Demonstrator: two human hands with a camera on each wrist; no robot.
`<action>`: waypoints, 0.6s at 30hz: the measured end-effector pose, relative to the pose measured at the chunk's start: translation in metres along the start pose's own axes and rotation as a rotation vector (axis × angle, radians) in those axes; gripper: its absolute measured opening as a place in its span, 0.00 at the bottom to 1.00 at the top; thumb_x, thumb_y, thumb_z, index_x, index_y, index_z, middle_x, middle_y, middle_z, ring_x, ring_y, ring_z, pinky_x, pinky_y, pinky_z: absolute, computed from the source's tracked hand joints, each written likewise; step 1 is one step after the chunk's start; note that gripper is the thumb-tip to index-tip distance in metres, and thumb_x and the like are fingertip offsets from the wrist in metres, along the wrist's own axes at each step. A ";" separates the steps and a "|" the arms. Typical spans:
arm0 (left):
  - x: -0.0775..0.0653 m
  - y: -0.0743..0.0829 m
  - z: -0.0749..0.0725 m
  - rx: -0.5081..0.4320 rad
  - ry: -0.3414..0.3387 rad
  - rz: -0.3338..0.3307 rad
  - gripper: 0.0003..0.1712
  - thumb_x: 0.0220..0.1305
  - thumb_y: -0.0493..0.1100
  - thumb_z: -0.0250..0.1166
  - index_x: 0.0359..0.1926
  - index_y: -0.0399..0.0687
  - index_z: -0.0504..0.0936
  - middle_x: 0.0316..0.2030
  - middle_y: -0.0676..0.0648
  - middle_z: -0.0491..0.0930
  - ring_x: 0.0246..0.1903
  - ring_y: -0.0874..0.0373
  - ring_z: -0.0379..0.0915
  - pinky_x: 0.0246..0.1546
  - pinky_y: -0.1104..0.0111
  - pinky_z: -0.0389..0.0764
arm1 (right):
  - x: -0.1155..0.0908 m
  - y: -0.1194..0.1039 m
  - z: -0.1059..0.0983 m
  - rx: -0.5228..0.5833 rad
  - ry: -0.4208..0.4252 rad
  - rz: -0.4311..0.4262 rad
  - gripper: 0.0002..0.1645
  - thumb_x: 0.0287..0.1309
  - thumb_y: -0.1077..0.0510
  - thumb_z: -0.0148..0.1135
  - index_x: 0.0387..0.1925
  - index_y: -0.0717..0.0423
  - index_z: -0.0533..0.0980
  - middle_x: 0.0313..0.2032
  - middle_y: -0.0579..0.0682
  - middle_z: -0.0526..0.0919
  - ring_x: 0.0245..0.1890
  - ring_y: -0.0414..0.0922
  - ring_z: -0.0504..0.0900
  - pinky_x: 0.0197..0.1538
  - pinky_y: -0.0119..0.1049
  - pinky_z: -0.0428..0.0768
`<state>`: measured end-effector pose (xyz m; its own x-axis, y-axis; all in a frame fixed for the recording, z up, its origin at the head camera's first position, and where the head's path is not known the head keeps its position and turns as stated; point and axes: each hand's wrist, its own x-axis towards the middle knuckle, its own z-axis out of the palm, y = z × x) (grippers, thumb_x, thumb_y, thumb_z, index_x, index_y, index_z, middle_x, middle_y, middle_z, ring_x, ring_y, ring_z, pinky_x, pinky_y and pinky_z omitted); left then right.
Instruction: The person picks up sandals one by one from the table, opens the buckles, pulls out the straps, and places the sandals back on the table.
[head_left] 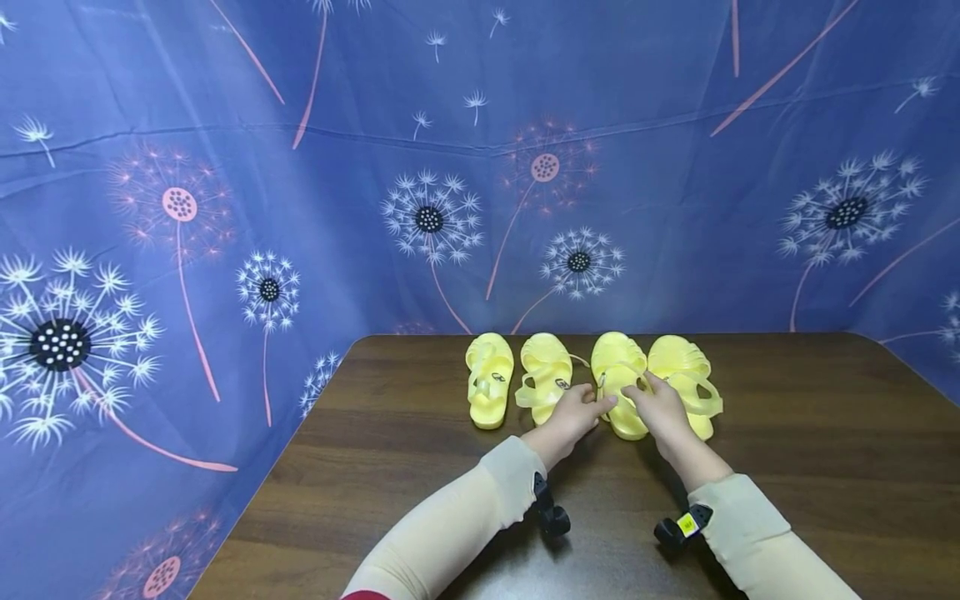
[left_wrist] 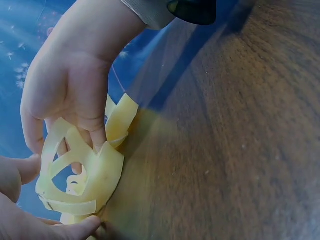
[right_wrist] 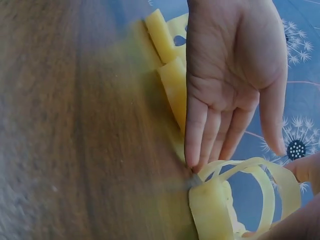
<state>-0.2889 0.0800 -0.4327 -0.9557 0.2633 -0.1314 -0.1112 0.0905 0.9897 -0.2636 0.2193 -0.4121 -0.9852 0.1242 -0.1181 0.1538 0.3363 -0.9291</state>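
Note:
Several yellow strappy sandals stand in a row. My left hand (head_left: 572, 415), fingers fairly straight and thumb apart, reaches to the left side of the third sandal (head_left: 628, 428) from the left. My right hand (head_left: 663, 410) is on that sandal's other side, thumb and forefinger spread above its straps. In the left wrist view, the right hand's fingers lie along the sandal (left_wrist: 107, 172), partly behind its straps. The second sandal (head_left: 544, 348) is partly hidden by the left hand. Beside the right hand is the far-right sandal (head_left: 677, 353).
The far-left sandal (head_left: 489, 408) stands apart from both hands. Under everything lies a dark brown wooden table (head_left: 360, 433). A blue cloth (head_left: 337, 192) with dandelion prints hangs behind it. Both wrists carry a small black camera (head_left: 553, 518).

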 end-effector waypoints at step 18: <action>-0.003 -0.001 0.010 -0.017 0.000 0.001 0.35 0.59 0.39 0.70 0.64 0.30 0.68 0.54 0.39 0.77 0.51 0.50 0.78 0.54 0.58 0.79 | 0.002 0.017 -0.002 0.051 -0.053 0.013 0.45 0.70 0.54 0.47 0.73 0.70 0.35 0.74 0.66 0.28 0.74 0.64 0.34 0.73 0.61 0.44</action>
<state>-0.2831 0.0887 -0.4339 -0.9559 0.2633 -0.1302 -0.1147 0.0735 0.9907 -0.2630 0.2269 -0.4277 -0.9860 0.0778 -0.1476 0.1639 0.2866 -0.9439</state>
